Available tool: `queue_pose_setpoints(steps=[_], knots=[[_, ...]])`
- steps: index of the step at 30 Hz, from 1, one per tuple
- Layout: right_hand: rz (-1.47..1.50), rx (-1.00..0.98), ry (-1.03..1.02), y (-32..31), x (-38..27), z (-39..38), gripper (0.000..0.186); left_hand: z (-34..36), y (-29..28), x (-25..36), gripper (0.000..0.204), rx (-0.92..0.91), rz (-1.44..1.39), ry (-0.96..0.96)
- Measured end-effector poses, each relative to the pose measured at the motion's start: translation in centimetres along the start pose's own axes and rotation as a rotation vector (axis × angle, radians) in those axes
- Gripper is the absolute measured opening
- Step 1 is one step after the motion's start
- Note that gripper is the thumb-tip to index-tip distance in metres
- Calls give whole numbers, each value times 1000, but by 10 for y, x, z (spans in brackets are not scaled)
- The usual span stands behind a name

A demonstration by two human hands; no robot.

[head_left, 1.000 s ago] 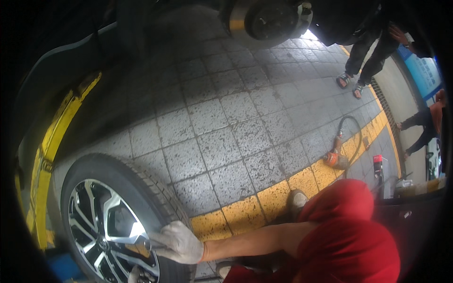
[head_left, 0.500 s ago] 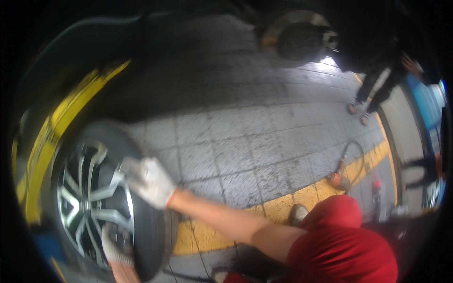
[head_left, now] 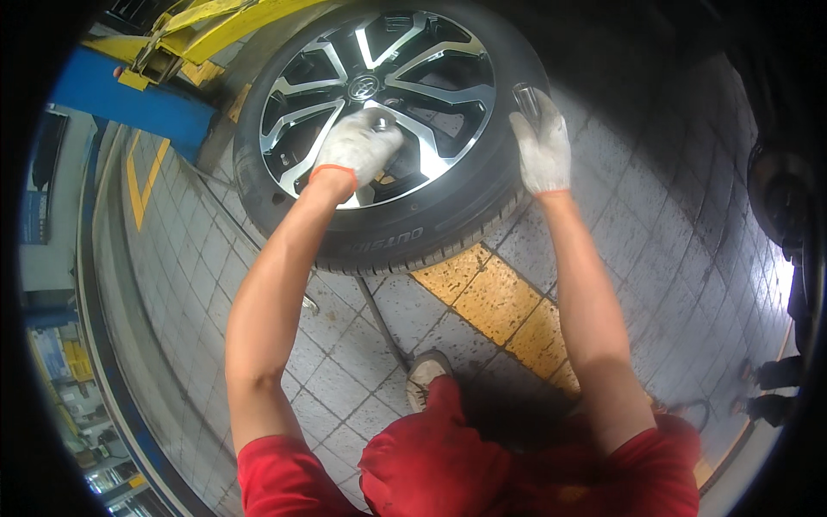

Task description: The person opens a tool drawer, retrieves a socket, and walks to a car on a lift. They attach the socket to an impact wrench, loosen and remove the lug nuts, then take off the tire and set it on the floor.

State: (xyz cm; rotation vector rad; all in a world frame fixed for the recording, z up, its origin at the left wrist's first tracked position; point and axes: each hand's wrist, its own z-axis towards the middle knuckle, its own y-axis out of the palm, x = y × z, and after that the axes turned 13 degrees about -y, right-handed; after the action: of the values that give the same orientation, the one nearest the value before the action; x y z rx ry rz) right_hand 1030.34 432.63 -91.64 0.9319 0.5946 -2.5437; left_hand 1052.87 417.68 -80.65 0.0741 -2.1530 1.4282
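Observation:
A car wheel (head_left: 392, 215), its black tyre round a black and silver alloy rim (head_left: 422, 142), is before me at the top. My left hand (head_left: 357, 151), in a white glove with an orange cuff, is over the lower spokes near the hub cap (head_left: 363, 87). Its fingers are curled around a small shiny metal piece (head_left: 382, 125) that looks like a wheel nut. At the tyre's right edge, my gloved right hand (head_left: 544, 148) is closed on a shiny metal cylinder (head_left: 525, 102), like a socket. Its palm side and the grip's inner part are hidden.
Yellow lift arm (head_left: 215, 34) and blue base (head_left: 129, 99) are beyond the wheel at left. A hose (head_left: 383, 323) runs on the tiled floor near my shoe (head_left: 428, 375). A yellow stripe (head_left: 491, 293) crosses the tiles. Another person's legs (head_left: 775, 388) show at far right.
The view has swung left, so the wheel now sits at the top centre. My left hand has moved in beside the hub; my right hand is at the tyre's right side, its metal cylinder now plain.

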Motion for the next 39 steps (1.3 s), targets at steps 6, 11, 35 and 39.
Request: queue_pose_setpoints(steps=[6, 11, 35, 39], knots=[[-65, 5, -7, 0, -4, -2, 47, 14, 38, -5, 38, 19, 484, -13], [180, 58, 35, -2, -13, 2, 39, 20, 54, -1, 30, 98, 629, 45], [-24, 71, -18, 5, -2, -4, 39, -89, 3, -122, 32, 884, -471, -35], [118, -7, -50, -7, -17, 4, 32, -132, 66, -210, 49, 634, -346, -592]])
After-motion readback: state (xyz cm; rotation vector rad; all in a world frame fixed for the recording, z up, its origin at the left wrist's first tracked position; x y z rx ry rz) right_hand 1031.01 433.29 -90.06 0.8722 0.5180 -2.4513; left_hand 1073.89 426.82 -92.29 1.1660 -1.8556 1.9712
